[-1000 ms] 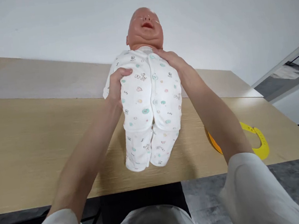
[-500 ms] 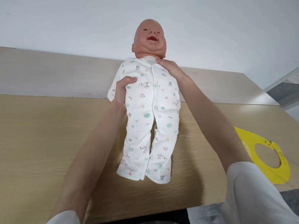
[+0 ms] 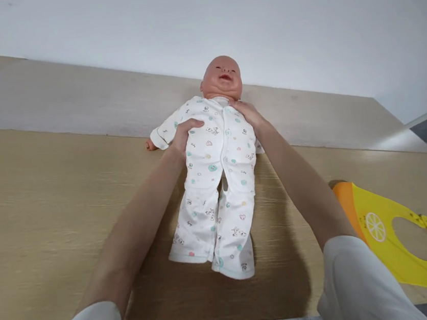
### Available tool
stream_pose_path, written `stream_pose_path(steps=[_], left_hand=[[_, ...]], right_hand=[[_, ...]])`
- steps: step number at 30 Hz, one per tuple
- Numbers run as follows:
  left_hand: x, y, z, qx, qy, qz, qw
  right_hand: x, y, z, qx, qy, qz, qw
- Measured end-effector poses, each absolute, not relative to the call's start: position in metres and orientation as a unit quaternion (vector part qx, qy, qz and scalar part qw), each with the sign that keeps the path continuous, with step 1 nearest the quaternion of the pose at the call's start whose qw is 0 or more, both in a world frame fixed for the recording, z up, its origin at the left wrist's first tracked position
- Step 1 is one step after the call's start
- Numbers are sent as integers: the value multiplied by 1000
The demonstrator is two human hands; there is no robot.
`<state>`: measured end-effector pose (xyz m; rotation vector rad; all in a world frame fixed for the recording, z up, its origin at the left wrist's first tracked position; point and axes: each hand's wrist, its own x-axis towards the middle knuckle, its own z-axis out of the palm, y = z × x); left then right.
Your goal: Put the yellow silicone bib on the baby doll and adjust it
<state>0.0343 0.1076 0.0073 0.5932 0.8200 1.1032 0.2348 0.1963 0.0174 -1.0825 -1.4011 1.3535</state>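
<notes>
Between my arms is a baby doll (image 3: 217, 159) in a white printed sleepsuit, face up, head toward the wall and legs toward me. My left hand (image 3: 185, 135) grips its side below the armpit, thumb across the chest. At the shoulder and collar, my right hand (image 3: 249, 115) holds the other side, its thumb near the neck. The fingers of both hands are hidden behind the doll's body. One small doll hand (image 3: 150, 144) pokes out of the sleeve at left. The trouser legs hang loose over the feet, which I cannot see.
A yellow and orange silicone bib (image 3: 392, 237) with a citrus-slice print lies on the wooden table (image 3: 51, 224), right of my right forearm. A pale board (image 3: 87, 100) runs along the back, against the white wall (image 3: 298, 27). The table's front edge is close to my body.
The doll has moved down toward the table, held in both hands, and its head sits lower in view. Its left-side arm has swung outward, showing the hand. More of the bib shows.
</notes>
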Motion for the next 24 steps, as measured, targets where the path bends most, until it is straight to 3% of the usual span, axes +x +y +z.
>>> stream_pose_path(steps=[4,13,24], left_hand=[[31,108,-1,271,325,469,775],[27,116,-20,229,385,454,770],[24,111,-23,207,392,452,774]], right_hand=[[232,193,4,-460,-555,541,433],[232,201,-24,-471,-543,550,426],[226,199,-25,-481,-528,559,421]])
